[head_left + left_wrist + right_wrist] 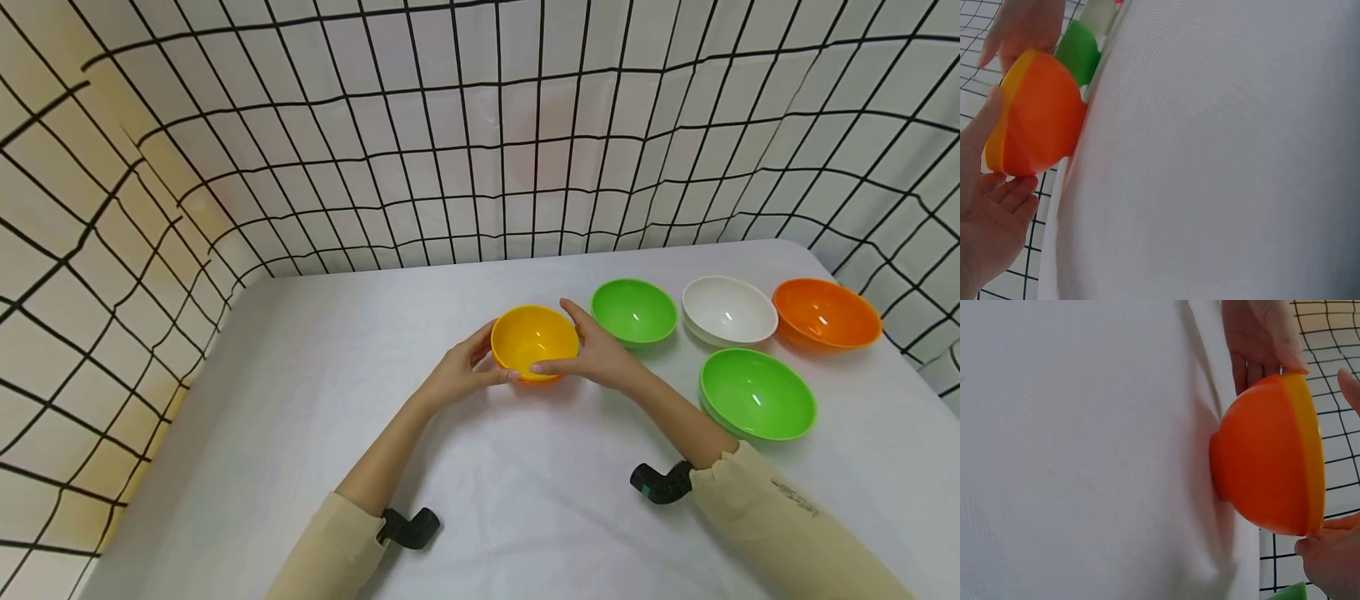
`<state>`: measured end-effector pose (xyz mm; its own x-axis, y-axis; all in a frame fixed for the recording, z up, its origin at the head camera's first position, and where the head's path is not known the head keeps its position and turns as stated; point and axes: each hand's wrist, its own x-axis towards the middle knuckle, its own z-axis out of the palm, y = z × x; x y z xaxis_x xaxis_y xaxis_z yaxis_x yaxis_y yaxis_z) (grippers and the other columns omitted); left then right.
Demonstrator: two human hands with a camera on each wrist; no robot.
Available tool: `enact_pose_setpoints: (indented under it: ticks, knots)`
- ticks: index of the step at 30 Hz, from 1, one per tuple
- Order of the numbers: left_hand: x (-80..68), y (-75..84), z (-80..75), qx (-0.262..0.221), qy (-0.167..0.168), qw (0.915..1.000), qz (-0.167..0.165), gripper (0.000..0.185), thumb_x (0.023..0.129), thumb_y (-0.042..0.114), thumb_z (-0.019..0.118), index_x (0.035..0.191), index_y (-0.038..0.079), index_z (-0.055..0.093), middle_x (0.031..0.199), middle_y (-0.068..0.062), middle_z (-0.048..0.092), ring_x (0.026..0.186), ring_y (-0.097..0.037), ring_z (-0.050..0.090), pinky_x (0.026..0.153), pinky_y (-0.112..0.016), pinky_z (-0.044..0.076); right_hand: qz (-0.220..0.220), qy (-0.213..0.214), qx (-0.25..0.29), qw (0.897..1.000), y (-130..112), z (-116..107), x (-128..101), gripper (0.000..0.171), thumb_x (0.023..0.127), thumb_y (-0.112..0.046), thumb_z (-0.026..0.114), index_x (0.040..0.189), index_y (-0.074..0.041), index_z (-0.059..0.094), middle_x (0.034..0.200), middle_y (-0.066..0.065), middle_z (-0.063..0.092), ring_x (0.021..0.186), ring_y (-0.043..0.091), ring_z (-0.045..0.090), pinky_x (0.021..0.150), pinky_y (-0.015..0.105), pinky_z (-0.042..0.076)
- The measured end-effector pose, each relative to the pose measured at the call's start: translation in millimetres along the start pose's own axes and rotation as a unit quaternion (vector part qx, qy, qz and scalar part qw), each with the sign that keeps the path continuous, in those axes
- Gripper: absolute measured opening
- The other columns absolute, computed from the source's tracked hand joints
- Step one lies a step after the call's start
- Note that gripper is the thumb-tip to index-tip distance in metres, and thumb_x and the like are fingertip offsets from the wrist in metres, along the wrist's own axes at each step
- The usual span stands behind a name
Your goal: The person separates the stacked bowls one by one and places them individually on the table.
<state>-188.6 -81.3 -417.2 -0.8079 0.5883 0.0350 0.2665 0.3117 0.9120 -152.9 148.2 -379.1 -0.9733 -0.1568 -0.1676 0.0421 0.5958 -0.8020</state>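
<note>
A yellow bowl (535,337) sits nested inside an orange bowl (1260,456); its rim stands out as a yellow band above the orange wall. My left hand (459,372) holds the nested pair from the left, thumb near the front rim and fingers curving around the orange side, as the left wrist view shows. On the other side is my right hand (603,354). Its thumb reaches over the yellow bowl's opening, the index finger stretches away behind, and other fingertips touch the rim from outside in the right wrist view.
To the right stand a small green bowl (634,312), a white bowl (729,311), another orange bowl (827,314) and a larger green bowl (757,393). A white cloth (322,383) covers the table. Black wire grid (420,125) rises behind it and along both sides.
</note>
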Motion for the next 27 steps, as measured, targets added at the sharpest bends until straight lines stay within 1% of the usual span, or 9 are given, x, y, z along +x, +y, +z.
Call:
enact_pose_setpoints:
  ticks: [5, 8, 12, 16, 19, 23, 25, 27]
  knots:
    - [-0.2, 1.7, 0.2, 0.005, 0.001, 1.0, -0.001, 0.078, 0.078, 0.033, 0.074, 0.143, 0.027, 0.033, 0.143, 0.007, 0.039, 0.132, -0.016, 0.038, 0.108, -0.035, 0.031, -0.016, -0.001, 0.025, 1.0, 6, 3, 4, 0.109, 0.069, -0.04, 0.079, 0.148, -0.008, 0.012, 0.149, 0.017, 0.025, 0.132, 0.035, 0.031, 0.106, 0.053, 0.029]
    - [-0.3, 2.3, 0.4, 0.004, 0.001, 1.0, -0.002, 0.078, 0.078, 0.032, 0.074, 0.143, 0.025, 0.033, 0.144, 0.005, 0.038, 0.132, -0.018, 0.038, 0.108, -0.036, 0.031, -0.016, 0.003, 0.025, 1.0, 9, 5, 6, 0.108, 0.067, -0.039, 0.08, 0.148, -0.01, 0.014, 0.149, 0.015, 0.026, 0.131, 0.034, 0.032, 0.106, 0.053, 0.029]
    - [-0.6, 4.4, 0.7, 0.001, -0.004, 1.0, -0.009, 0.077, 0.079, 0.029, 0.074, 0.143, 0.023, 0.032, 0.144, 0.003, 0.037, 0.132, -0.017, 0.037, 0.108, -0.034, 0.031, -0.012, 0.006, 0.016, 1.0, 13, 7, 8, 0.11, 0.064, -0.039, 0.082, 0.148, -0.012, 0.016, 0.148, 0.015, 0.029, 0.13, 0.035, 0.033, 0.105, 0.054, 0.031]
    - [-6.7, 20.9, -1.9, 0.0, -0.014, 0.9998, -0.011, 0.076, 0.081, 0.021, 0.072, 0.144, 0.012, 0.03, 0.146, -0.006, 0.036, 0.132, -0.024, 0.036, 0.108, -0.038, 0.03, -0.021, 0.01, 0.014, 1.0, 15, 9, 10, 0.115, 0.061, -0.039, 0.084, 0.148, -0.013, 0.015, 0.146, 0.015, 0.031, 0.127, 0.034, 0.036, 0.103, 0.053, 0.034]
    - [-11.5, 33.8, -4.0, -0.001, -0.022, 0.9996, -0.018, 0.077, 0.082, 0.017, 0.071, 0.145, 0.007, 0.028, 0.146, -0.011, 0.034, 0.133, -0.028, 0.035, 0.108, -0.041, 0.03, -0.037, 0.013, 0.018, 0.999, 18, 11, 10, 0.12, 0.057, -0.041, 0.086, 0.148, -0.012, 0.014, 0.147, 0.015, 0.03, 0.127, 0.034, 0.037, 0.102, 0.053, 0.035]
    - [-12.6, 36.6, -4.4, -0.006, -0.024, 0.9995, -0.02, 0.077, 0.082, 0.017, 0.071, 0.144, 0.006, 0.028, 0.146, -0.011, 0.034, 0.133, -0.028, 0.035, 0.108, -0.04, 0.03, -0.052, 0.015, 0.015, 0.998, 20, 11, 9, 0.124, 0.054, -0.042, 0.088, 0.148, -0.011, 0.013, 0.148, 0.013, 0.027, 0.127, 0.033, 0.037, 0.103, 0.053, 0.034]
    - [-12.8, 36.8, -4.7, -0.009, -0.025, 0.9995, -0.015, 0.076, 0.082, 0.016, 0.071, 0.144, 0.006, 0.028, 0.146, -0.012, 0.034, 0.133, -0.028, 0.035, 0.108, -0.04, 0.03, -0.056, 0.019, 0.007, 0.998, 19, 12, 9, 0.124, 0.054, -0.043, 0.087, 0.148, -0.01, 0.014, 0.148, 0.014, 0.027, 0.128, 0.033, 0.036, 0.103, 0.054, 0.034]
    - [-13.5, 36.4, -5.9, -0.01, -0.025, 0.9995, -0.017, 0.077, 0.082, 0.017, 0.071, 0.144, 0.006, 0.028, 0.146, -0.011, 0.034, 0.133, -0.026, 0.034, 0.108, -0.038, 0.03, -0.058, 0.024, 0.0, 0.998, 19, 13, 9, 0.123, 0.055, -0.044, 0.087, 0.148, -0.01, 0.015, 0.149, 0.014, 0.027, 0.129, 0.033, 0.036, 0.103, 0.054, 0.033]
